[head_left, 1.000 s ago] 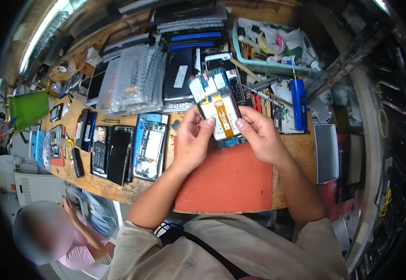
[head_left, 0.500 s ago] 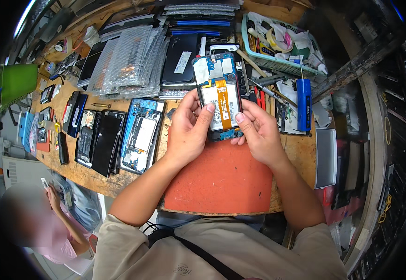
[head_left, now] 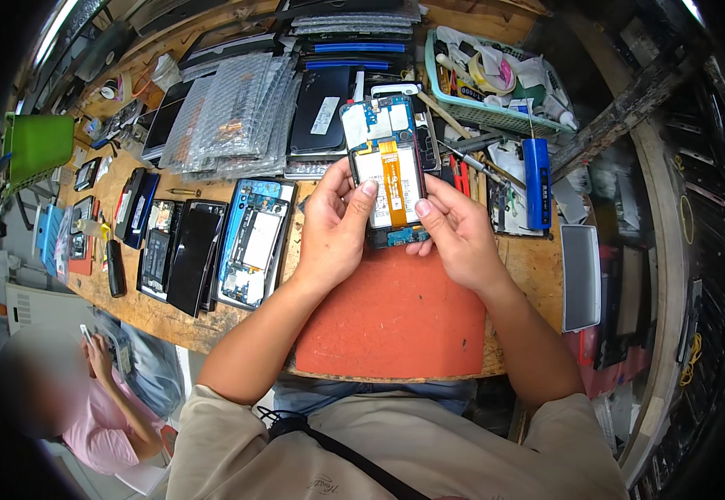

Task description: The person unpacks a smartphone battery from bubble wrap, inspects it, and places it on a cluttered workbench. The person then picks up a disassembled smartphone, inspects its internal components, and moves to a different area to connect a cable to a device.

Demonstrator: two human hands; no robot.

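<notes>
Above the far end of the red mat (head_left: 392, 321), I hold an opened smartphone (head_left: 412, 187) between both hands. Its back is off, so blue circuit boards, a white battery and an orange ribbon cable show. My left hand (head_left: 335, 225) grips the left edge, its thumb lying over the battery. On the opposite edge, near the lower corner, my right hand (head_left: 456, 231) is closed with its thumb on the frame and fingers beneath. The phone's underside is hidden. Left of my left forearm lies another opened phone (head_left: 254, 242) with blue boards.
Further left lie a black phone (head_left: 193, 257) and a screwdriver (head_left: 115, 267). Bubble-wrapped panels (head_left: 225, 117) are stacked behind. A green basket (head_left: 496, 117) of supplies, a blue tool (head_left: 537, 183) and a grey tray (head_left: 581, 279) stand right. At lower left sits another person (head_left: 100, 417).
The phone stays in both hands and is tilted slightly differently, with little other movement. The view has shifted a little. The seated person's hands have moved slightly.
</notes>
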